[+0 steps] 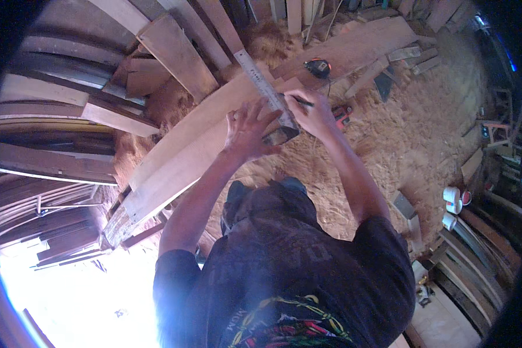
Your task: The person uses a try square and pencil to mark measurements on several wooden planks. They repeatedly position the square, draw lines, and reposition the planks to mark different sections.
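A try square with a metal ruled blade point(255, 75) and a dark stock point(281, 136) lies across a long wooden board point(182, 148). My left hand point(246, 130) rests on the board with its fingers spread. Its index finger reaches onto the blade and its thumb comes close to the stock. On the other side of the blade, my right hand point(312, 113) pinches a dark pen point(302, 101). The pen's tip is at or near the blade's edge; the exact contact is too small to tell.
A black and orange tape measure point(318, 68) sits on the wood beyond my right hand. Beside my right wrist is a red object point(343, 116), partly hidden. Sawdust point(400, 151) covers the ground. Planks point(177, 55) are stacked at the left and back; white tubs point(451, 200) stand at right.
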A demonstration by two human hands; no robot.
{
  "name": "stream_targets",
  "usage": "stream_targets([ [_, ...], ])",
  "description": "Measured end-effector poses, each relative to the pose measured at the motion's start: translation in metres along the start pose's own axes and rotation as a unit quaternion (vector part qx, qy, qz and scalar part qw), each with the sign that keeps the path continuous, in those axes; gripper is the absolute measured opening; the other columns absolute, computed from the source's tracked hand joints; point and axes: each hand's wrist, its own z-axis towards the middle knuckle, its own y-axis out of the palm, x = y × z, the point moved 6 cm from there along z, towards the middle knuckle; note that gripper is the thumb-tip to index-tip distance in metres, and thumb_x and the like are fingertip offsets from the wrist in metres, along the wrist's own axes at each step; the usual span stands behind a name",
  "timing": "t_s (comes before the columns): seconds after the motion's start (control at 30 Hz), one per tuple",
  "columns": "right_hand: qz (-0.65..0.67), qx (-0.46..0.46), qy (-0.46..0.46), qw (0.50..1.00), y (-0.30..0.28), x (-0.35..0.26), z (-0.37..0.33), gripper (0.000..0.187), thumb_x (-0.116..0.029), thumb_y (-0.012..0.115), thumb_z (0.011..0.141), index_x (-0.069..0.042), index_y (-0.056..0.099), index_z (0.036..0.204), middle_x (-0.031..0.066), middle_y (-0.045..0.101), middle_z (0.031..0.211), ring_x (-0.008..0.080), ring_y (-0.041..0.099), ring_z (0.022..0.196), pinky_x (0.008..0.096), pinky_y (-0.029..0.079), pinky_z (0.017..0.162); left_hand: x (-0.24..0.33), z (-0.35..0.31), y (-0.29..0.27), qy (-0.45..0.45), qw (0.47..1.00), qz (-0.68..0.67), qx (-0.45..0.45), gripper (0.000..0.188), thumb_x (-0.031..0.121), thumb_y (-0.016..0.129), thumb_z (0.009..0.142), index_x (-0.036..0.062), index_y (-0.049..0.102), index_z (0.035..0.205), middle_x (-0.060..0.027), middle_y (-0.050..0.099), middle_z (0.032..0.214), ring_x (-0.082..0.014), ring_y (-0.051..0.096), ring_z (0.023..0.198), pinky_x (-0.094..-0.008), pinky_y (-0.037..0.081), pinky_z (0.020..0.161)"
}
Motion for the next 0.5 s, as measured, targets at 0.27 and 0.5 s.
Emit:
stream_targets([
  [0.27, -0.059, -0.088, 0.089, 0.99, -0.027, -0.003, 0.018, 0.016, -0.016, 0.072, 0.097, -0.003, 0.076, 0.105, 0.0145, 0.078, 0.09, 0.0249, 0.077, 0.082, 0.0364, 0.057, 0.073, 0.0, 0.0, 0.0, 0.022, 0.999, -0.02, 0.031, 0.103, 0.069, 0.088, 0.062, 0.0445, 0.049, 0.154, -0.0041, 0.029, 0.17, -0.0445, 0.029, 0.154, -0.0671, 0.025, 0.116],
  [0.5, 0.011, -0.01, 0.045, 0.999, 0.005, 0.001, 0.007, 0.017, -0.018, 0.072, 0.093, -0.006, 0.076, 0.104, 0.0194, 0.075, 0.094, 0.0389, 0.074, 0.085, 0.0437, 0.058, 0.077, 0.003, -0.003, -0.006, 0.009, 1.0, 0.023, 0.004, 0.101, 0.069, 0.088, 0.06, 0.0408, 0.054, 0.151, -0.0049, 0.032, 0.168, -0.0406, 0.032, 0.153, -0.0626, 0.028, 0.116],
])
